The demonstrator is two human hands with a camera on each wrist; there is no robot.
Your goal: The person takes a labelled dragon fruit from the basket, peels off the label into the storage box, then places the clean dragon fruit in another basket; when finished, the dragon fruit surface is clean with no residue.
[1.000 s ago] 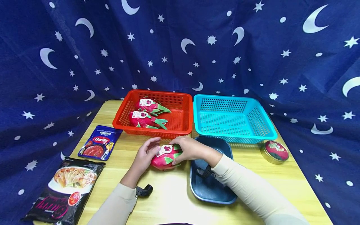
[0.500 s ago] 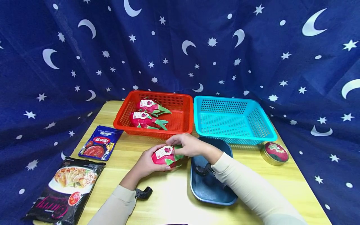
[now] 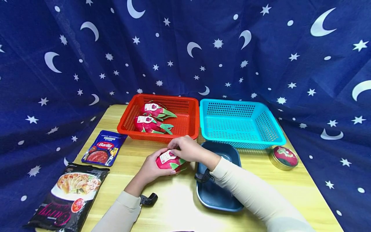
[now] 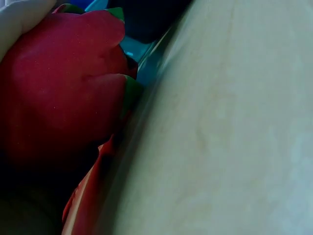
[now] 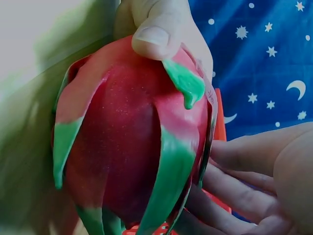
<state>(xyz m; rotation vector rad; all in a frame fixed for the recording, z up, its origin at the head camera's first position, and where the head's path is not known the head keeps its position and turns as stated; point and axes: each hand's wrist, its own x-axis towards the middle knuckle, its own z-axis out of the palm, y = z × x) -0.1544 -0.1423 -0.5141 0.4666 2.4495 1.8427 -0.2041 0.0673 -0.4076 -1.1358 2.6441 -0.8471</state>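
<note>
A pink-red dragon fruit (image 3: 165, 163) with green-tipped scales is in my left hand (image 3: 150, 169). The left fingers and thumb grip its left end, and that thumb lies on the red skin in the right wrist view. A white printed label (image 3: 167, 156) sits on its upper side. My right hand (image 3: 188, 149) reaches over from the right, its thumb and curled fingers (image 5: 234, 191) at the label's edge. Seen from the left wrist, the smooth red skin (image 4: 63, 78) of the fruit fills the left side.
A red basket (image 3: 185, 133) holds two labelled dragon fruits (image 3: 147, 124). Beside it stand a turquoise basket (image 3: 240, 129) and a dark blue tub (image 3: 217, 196), partly under the right arm. A Barilla pouch (image 3: 104, 148), a black curry bag (image 3: 69, 196) and a round tin (image 3: 284, 158) lie around.
My left hand has closed in around the dragon fruit's left end. My right hand has shifted left from the fruit's right end to the label.
</note>
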